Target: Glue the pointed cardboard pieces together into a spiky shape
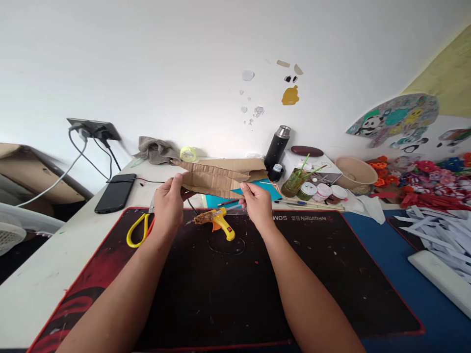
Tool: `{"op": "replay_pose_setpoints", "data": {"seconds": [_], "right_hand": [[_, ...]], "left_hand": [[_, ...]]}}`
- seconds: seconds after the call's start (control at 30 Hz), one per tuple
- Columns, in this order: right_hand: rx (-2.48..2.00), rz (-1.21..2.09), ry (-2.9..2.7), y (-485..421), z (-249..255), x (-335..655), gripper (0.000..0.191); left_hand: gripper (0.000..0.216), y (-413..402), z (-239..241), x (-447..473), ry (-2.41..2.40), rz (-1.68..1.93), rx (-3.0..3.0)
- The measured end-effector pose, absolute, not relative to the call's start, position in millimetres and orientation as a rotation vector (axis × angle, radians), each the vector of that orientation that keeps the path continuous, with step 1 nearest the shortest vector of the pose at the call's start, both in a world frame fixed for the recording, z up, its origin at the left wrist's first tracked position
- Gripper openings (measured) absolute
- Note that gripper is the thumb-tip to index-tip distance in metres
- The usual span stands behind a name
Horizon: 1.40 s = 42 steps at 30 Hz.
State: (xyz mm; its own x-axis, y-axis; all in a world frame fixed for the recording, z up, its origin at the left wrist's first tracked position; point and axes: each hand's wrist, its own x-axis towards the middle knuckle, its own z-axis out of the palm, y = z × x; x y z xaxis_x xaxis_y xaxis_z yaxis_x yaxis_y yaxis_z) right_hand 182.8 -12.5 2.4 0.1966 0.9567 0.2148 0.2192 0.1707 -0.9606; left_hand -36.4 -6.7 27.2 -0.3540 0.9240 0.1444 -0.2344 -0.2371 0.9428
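Between my two hands a torn strip of corrugated cardboard [211, 179] is held up above the mat. My left hand [169, 201] grips its left end, thumb on top. The lower right corner is pinched by my right hand [256, 202]. Just below the strip lies a yellow hot glue gun [222, 223], its nozzle pointing left and its front stained brown. Yellow-handled scissors [137, 234] rest beside my left wrist, partly covered by it. Behind the held strip another piece of cardboard [235, 164] shows, and under it something flat and blue-green [217, 201].
A black mat [221, 294] with a red edge covers the desk front. At left are a phone [116, 192] and a socket with cables [93, 130]. A black thermos [277, 147], paint jars [322, 191] and a brush cup [293, 182] stand back right; paper strips [441, 235] lie far right.
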Motion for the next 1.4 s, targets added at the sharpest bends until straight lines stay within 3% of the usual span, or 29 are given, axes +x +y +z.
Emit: {"op": "replay_pose_setpoints", "data": {"seconds": [0.17,0.43,0.73,0.97,1.2,1.4], "right_hand": [[-1.327,0.706,-1.305,-13,2,185,0.045],[-1.167,0.926,-1.135,-13,9,182,0.053],[-1.230,0.884,-1.100,-10,6,183,0.052],[-1.196,0.936,-1.081,-12,6,181,0.052],[-1.150,1.113,-1.231,-20,10,170,0.042],[-1.053,1.231,-1.215,-23,6,163,0.036]], "left_hand": [[0.044,-8,28,-35,1.134,1.708,0.985],[0.041,-6,26,-37,1.133,1.728,0.957],[0.060,-6,30,-34,0.970,1.632,0.889],[0.046,-11,27,-24,0.939,1.523,0.908],[0.043,-2,24,-32,1.070,1.672,0.856],[0.045,-6,20,-30,1.008,1.591,0.959]]}}
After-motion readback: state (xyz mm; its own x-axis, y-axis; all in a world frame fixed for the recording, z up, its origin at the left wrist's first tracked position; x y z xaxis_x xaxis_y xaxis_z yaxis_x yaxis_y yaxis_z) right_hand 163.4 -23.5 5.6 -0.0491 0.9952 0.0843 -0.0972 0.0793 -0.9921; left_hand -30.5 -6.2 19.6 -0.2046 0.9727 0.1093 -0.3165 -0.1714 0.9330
